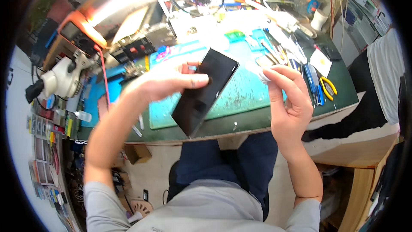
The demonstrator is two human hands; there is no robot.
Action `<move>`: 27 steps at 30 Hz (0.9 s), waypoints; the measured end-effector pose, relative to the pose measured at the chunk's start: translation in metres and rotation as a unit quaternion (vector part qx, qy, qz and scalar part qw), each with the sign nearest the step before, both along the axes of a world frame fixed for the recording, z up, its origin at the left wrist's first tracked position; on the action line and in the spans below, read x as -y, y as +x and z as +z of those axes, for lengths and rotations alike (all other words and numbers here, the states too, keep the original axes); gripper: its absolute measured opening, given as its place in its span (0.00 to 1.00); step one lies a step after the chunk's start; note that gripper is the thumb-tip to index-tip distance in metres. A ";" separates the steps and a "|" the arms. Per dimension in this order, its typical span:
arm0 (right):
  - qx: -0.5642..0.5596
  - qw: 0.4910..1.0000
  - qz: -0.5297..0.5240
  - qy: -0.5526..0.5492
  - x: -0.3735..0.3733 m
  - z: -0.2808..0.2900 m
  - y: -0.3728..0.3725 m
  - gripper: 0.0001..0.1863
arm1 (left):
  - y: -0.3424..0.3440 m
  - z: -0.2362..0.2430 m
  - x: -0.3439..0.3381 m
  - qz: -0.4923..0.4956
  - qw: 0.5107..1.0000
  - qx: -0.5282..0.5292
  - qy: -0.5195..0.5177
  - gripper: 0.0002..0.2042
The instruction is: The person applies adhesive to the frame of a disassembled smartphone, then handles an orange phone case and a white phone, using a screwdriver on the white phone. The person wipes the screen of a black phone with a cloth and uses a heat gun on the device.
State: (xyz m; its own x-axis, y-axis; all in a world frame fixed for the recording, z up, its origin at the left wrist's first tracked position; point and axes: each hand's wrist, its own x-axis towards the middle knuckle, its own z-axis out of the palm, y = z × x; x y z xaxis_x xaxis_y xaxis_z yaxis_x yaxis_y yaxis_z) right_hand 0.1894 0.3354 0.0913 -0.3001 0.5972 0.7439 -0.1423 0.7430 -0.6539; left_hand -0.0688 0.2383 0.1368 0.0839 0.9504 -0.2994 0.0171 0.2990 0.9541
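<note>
A black smartphone (pixel 205 93) is held tilted above the bench, its glossy dark face toward me. My left hand (pixel 177 79) grips it by the left long edge, with the thumb lying across the face. To the right, my right hand (pixel 292 99) is raised with thumb and forefinger pinched on a small white piece (pixel 263 76), too blurred to name. The phone and the white piece are apart. Under both hands lies a worn light-blue work mat (pixel 231 103).
An orange multimeter (pixel 81 32) and a white microscope head (pixel 58 77) stand at the left. Yellow-handled pliers (pixel 328 88) and blue tools (pixel 314 85) lie at the right. A small clear bottle (pixel 83 116) stands near the left edge. Another person's dark-trousered leg (pixel 356 111) is beyond the bench's right end.
</note>
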 end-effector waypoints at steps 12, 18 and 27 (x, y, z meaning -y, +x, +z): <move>0.027 0.974 0.017 0.222 0.003 0.004 -0.079 0.22 | 0.016 -0.062 0.034 0.134 0.927 0.348 0.042 0.21; 0.036 0.978 0.067 0.195 0.031 0.002 -0.081 0.20 | -0.005 -0.066 0.038 0.176 0.901 0.393 0.052 0.18; 0.084 0.962 0.253 0.063 0.085 -0.003 -0.009 0.18 | -0.037 -0.085 0.031 0.208 0.741 0.636 0.053 0.13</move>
